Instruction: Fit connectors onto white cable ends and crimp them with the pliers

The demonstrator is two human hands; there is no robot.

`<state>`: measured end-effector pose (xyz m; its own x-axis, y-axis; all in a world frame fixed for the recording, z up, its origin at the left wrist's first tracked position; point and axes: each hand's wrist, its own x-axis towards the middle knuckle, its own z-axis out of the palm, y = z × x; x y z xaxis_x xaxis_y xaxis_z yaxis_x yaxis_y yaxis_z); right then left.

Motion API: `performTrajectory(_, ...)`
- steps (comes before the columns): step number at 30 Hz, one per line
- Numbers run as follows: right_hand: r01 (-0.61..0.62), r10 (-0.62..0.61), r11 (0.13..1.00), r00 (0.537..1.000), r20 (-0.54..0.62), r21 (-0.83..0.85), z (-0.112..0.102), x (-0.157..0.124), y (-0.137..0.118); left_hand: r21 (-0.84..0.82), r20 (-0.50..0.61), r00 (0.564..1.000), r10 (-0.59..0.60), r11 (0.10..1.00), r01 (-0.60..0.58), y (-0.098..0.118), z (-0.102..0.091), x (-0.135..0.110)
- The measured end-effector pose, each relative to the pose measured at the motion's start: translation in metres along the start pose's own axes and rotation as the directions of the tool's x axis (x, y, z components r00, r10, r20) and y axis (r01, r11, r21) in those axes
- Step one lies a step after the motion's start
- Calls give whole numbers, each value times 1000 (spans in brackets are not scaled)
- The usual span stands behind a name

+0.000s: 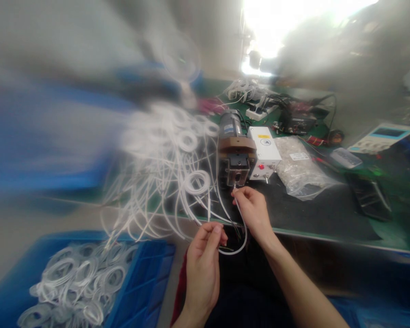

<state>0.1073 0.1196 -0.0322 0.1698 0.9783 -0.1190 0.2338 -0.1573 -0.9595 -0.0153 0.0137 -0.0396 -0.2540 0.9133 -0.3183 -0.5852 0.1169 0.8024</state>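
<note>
My right hand (253,210) pinches the end of a white cable (241,232) right in front of the opening of a small motor-driven machine (235,157) on the bench. My left hand (201,264) sits lower and nearer, fingers pinched on the same cable, which loops between the two hands. A mass of white cables with coiled ends (177,155) hangs over the bench edge to the left of both hands.
A blue crate (146,282) of coiled white cables is at lower left. A white control box (264,150) adjoins the machine, with a clear plastic bag (300,171) to its right. Power strips, black wires and instruments lie farther back on the green bench (389,232).
</note>
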Motion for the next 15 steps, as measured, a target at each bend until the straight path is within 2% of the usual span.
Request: performTrajectory(15,24,-24,998,1000,-3,-57,2,0,6,12,3,1000,28,1000,-28,3,-3,-2)
